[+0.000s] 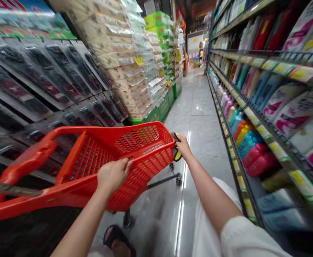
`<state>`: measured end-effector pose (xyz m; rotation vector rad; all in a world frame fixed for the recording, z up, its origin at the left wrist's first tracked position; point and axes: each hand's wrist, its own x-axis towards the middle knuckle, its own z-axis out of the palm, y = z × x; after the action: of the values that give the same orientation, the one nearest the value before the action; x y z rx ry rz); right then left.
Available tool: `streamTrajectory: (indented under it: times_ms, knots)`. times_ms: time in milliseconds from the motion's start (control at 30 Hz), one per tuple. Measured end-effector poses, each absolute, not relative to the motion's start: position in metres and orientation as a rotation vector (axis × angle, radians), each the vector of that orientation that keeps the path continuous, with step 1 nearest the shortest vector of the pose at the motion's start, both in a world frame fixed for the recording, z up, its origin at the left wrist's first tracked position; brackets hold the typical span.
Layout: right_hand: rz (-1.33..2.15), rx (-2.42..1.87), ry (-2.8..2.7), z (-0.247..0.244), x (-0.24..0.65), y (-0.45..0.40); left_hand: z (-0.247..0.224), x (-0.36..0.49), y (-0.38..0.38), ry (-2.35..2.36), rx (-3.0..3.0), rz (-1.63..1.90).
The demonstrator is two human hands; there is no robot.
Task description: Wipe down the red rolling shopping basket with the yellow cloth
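Observation:
A red plastic shopping cart with a perforated basket stands at an angle in front of me; no goods show in its basket. My left hand grips the near rim of the cart, its fingers curling over the edge into the basket. At the cart's far right end is my right hand, closed around a black-and-yellow scissors-like tool. This tool is right beside the basket's end wall, and I cannot tell whether they touch. Part of it is hidden by my fingers.
Packaged dark-handled goods hang on a rack at the left. Beyond it rise tall stacks of packs on green bases. Shelves of bottles line the right side. A tiled aisle runs ahead. My sandalled foot is below the cart.

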<state>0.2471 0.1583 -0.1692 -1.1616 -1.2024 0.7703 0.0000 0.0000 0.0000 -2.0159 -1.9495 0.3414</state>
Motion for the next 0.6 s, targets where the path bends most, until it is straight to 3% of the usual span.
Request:
streamTrajectory:
  times_ms: [300, 600]
  knots:
    - [0.79, -1.28, -1.145, -0.175, 0.239, 0.128, -0.001, -0.004, 0.002, -1.964, -1.989, 0.356]
    - [0.588, -1.501, -1.399, -0.145, 0.218, 0.065, -0.003, 0.013, 0.003, -1.988, -1.965, 0.307]
